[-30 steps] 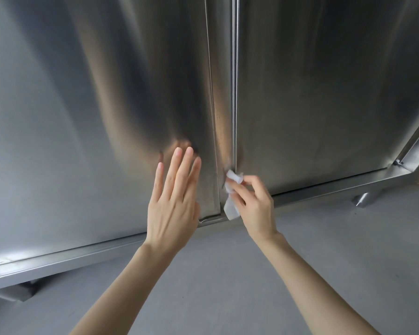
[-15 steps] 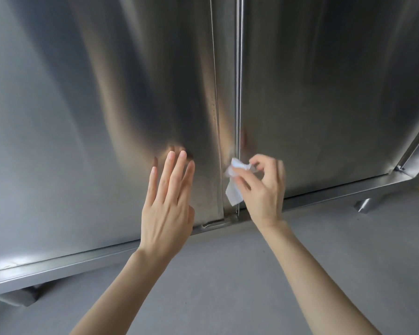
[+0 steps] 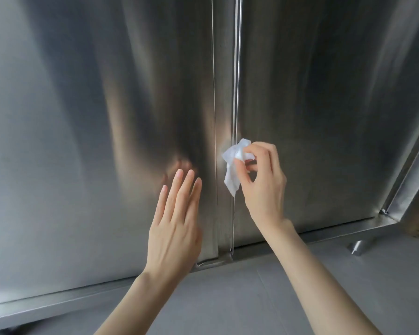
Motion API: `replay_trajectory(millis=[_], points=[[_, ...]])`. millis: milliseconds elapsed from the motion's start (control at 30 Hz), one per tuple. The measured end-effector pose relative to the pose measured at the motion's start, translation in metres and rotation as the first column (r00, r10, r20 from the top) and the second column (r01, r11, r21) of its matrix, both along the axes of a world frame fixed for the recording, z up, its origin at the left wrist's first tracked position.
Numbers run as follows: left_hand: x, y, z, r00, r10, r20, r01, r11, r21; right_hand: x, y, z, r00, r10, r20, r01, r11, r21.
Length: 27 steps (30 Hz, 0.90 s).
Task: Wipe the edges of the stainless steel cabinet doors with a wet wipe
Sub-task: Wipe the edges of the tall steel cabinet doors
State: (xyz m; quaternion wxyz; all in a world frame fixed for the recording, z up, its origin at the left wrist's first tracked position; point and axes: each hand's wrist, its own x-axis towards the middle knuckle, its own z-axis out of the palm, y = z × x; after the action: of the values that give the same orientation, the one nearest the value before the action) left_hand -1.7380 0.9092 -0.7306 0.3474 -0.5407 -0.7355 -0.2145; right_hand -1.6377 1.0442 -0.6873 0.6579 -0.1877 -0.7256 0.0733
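wet wipe – pinched by right hand, at door edge

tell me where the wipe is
Head view, right of centre: the wipe is pinched by the right hand at the door seam, beside the left hand.

Light is soft and even; shadows are faint. The steel doors carry broad pale and dark reflection streaks, palest at the left of the frame. A blurred warm reflection lies just above the left hand. Lines lean at the right edge.
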Motion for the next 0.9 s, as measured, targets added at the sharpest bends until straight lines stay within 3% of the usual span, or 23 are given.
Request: replay_trajectory(millis=[333, 467, 667, 833, 900], points=[[-0.005, -0.005, 0.004, 1.0, -0.006, -0.011, 0.005, 1.0, -0.019, -0.009, 0.006, -0.042, 0.991, -0.052, 0.12, 0.037, 0.991, 0.128], [-0.011, -0.009, 0.008, 0.999, 0.004, -0.033, -0.005, 0.999, -0.045, 0.003, 0.014, -0.04, 0.973, -0.092, 0.21, 0.031, 0.96, 0.279], [-0.013, 0.0, 0.018, 0.993, 0.049, -0.105, -0.056, 0.997, -0.062, -0.009, 0.029, -0.001, 0.994, -0.077, 0.074, 0.052, 0.954, 0.294], [-0.011, 0.004, 0.017, 0.982, 0.111, -0.154, -0.125, 0.989, -0.084, 0.016, 0.016, -0.092, 0.933, -0.082, 0.35, -0.007, 0.969, 0.245], [-0.016, 0.003, 0.014, 0.975, 0.115, -0.19, -0.132, 0.988, -0.081, 0.014, 0.019, -0.093, 0.927, -0.088, 0.365, -0.009, 0.967, 0.256]])
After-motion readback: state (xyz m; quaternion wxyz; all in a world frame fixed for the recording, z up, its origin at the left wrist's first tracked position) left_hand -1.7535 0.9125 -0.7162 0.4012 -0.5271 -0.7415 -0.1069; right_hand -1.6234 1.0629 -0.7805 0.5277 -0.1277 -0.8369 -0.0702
